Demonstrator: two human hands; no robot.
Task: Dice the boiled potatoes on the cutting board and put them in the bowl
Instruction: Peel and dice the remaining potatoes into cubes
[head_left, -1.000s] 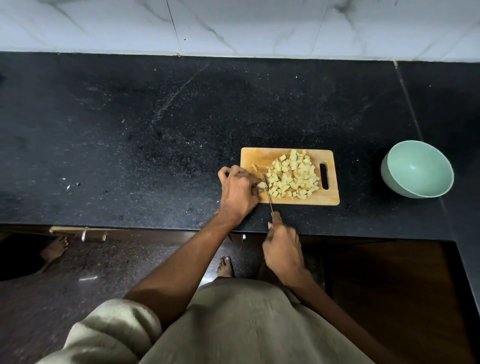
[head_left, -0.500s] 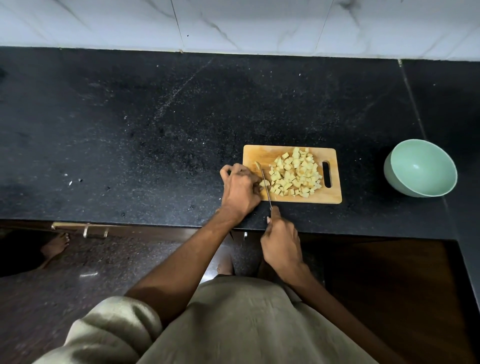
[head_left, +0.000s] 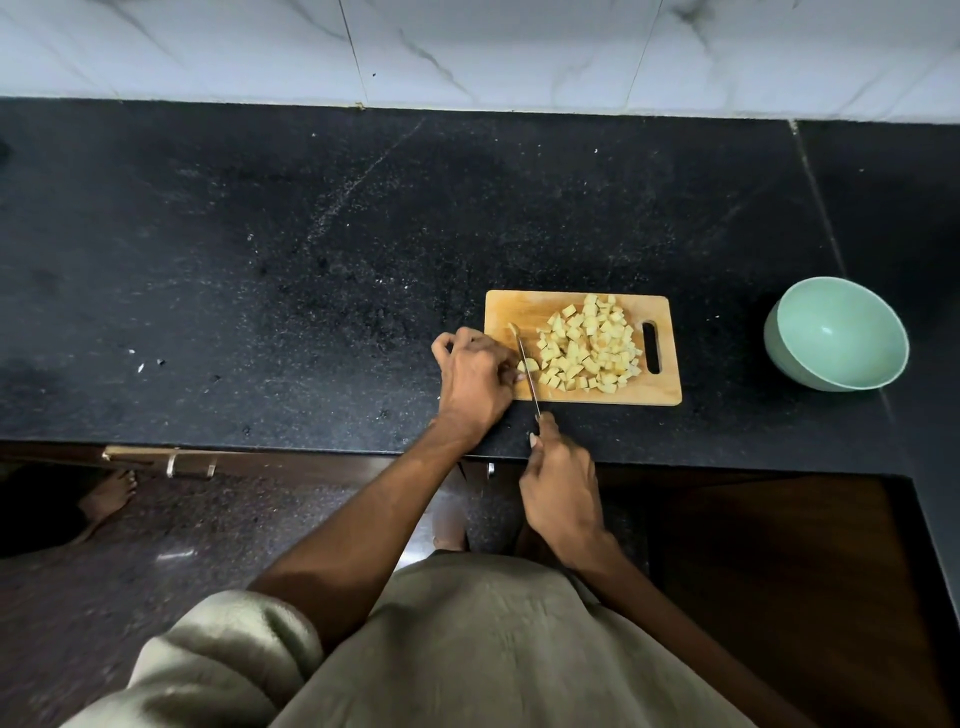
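Dicing the last potato piece

Left hand (head_left: 475, 376) pinches the last potato piece (head_left: 522, 366) at the cutting board's (head_left: 519, 309) left edge; right hand (head_left: 561, 491) grips the knife (head_left: 530, 376). Best keep fingertips tucked; bowl (head_left: 836, 332) waits far right.

A pile of pale yellow potato cubes (head_left: 589, 348) is lying on the right half of a small wooden cutting board (head_left: 582, 397) near the surface's front edge, while a mint-green bowl (head_left: 836, 333) is sitting tilted, well apart to its right.
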